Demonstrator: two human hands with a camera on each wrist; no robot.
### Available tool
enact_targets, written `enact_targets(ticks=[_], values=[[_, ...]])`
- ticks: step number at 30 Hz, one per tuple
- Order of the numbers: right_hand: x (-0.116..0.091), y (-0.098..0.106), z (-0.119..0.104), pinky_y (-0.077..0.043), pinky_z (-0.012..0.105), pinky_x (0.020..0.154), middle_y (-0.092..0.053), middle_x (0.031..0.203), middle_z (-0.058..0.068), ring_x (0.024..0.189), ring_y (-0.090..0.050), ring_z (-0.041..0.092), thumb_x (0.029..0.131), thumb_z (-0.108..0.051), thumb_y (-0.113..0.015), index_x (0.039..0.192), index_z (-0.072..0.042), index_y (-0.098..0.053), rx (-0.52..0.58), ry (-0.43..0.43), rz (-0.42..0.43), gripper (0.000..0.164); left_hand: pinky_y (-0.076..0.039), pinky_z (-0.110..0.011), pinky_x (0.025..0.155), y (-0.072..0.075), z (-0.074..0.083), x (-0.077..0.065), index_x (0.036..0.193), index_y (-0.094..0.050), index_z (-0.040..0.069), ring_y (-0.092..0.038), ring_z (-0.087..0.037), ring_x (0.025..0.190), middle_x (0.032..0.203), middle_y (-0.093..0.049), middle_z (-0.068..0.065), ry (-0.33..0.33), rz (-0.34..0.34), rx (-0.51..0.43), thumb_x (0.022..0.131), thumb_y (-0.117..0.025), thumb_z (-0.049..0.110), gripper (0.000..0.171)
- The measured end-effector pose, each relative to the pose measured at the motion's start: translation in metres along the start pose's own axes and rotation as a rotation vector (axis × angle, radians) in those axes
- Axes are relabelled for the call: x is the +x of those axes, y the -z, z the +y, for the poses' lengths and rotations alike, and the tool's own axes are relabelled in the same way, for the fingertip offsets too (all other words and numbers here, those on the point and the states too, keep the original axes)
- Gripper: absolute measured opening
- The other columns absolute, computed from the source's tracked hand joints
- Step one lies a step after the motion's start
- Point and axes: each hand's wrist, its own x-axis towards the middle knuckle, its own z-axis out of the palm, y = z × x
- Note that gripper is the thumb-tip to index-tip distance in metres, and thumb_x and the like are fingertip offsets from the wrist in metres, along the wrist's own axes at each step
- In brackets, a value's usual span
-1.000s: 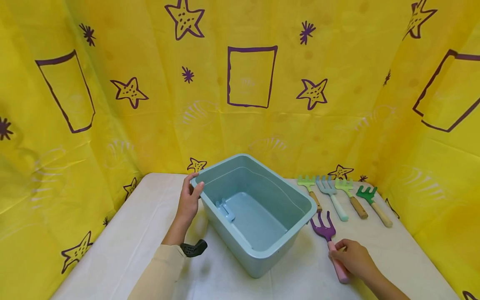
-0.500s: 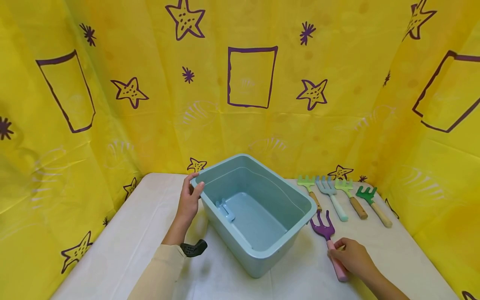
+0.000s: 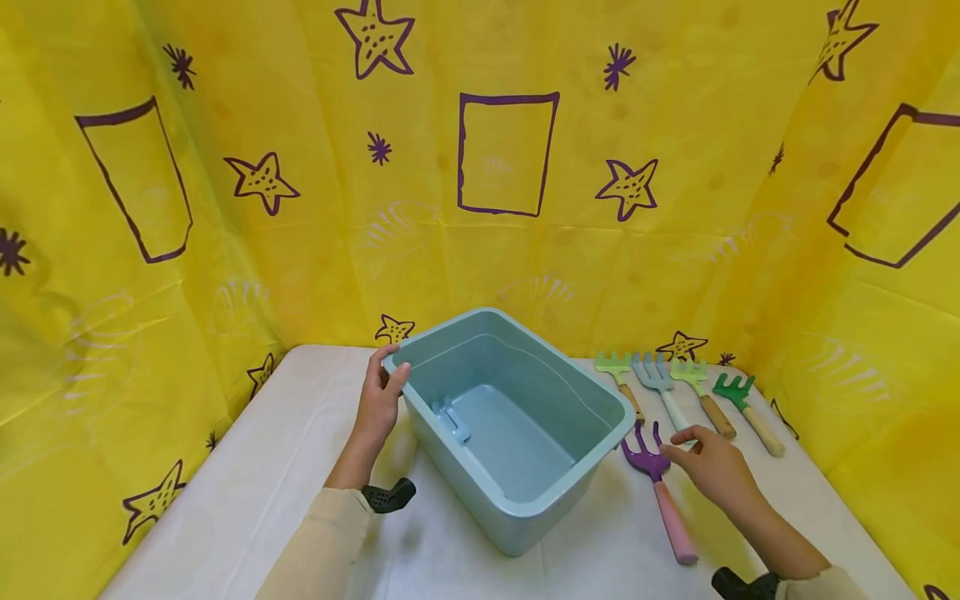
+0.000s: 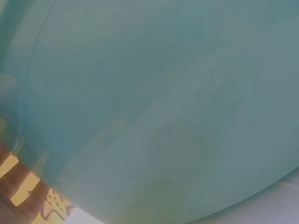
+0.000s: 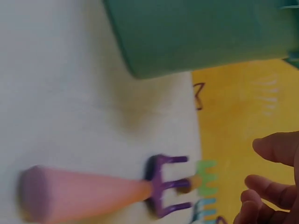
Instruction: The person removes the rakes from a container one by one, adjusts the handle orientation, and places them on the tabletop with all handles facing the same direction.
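My left hand (image 3: 380, 404) grips the far left rim of a blue-green plastic bin (image 3: 480, 500), thumb on the rim. In the left wrist view the bin wall (image 4: 163, 93) fills most of the picture. My right hand (image 3: 712, 467) hovers over the table with thumb and fingers apart, holding nothing. Just left of it lies a hand fork (image 3: 672, 521) with purple tines and a pink handle. Under its fingertips is the mint handle of a light blue hand fork (image 3: 656, 379), partly hidden. A pale blue pronged piece (image 3: 453, 423) lies inside the bin.
Behind the right hand lie a light green rake (image 3: 621, 379), a second light green rake (image 3: 708, 404) and a dark green rake (image 3: 753, 421), all wooden-handled. A yellow patterned curtain (image 3: 502, 258) closes off the white table's (image 3: 300, 442) back and sides.
My right hand has let go of the pink-handled fork and moved up and slightly right toward the light blue fork. The left hand and bin have stayed put.
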Motion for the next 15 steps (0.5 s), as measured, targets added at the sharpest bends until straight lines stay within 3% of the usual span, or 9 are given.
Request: enact_targets(ticks=[7,15], values=[[0.012,0.021,-0.041,-0.044,0.032,0.052,-0.052,0.084,0.012,0.068,-0.048,0.025,0.093,-0.037,-0.064,0.112,0.003,-0.059,0.032,0.095,0.085,0.045,-0.039,-0.053,0.103,0.0,0.002,-0.001,0.143,-0.033,0.022,-0.044,-0.033,0.124,0.143,-0.041,-0.011,0.007,0.003,0.002,0.101,-0.051,0.035,0.047],[0.027,0.035,-0.093,-0.046,0.032,0.053,-0.056,0.083,0.012,0.067,-0.049,0.025,0.093,-0.032,-0.064,0.113,0.001,-0.06,0.083,0.208,0.094,0.038,-0.038,-0.052,0.104,0.001,0.002,0.0,0.144,-0.032,0.021,-0.044,-0.034,0.124,0.143,-0.04,-0.014,0.02,-0.006,0.002,0.102,-0.05,0.033,0.048]])
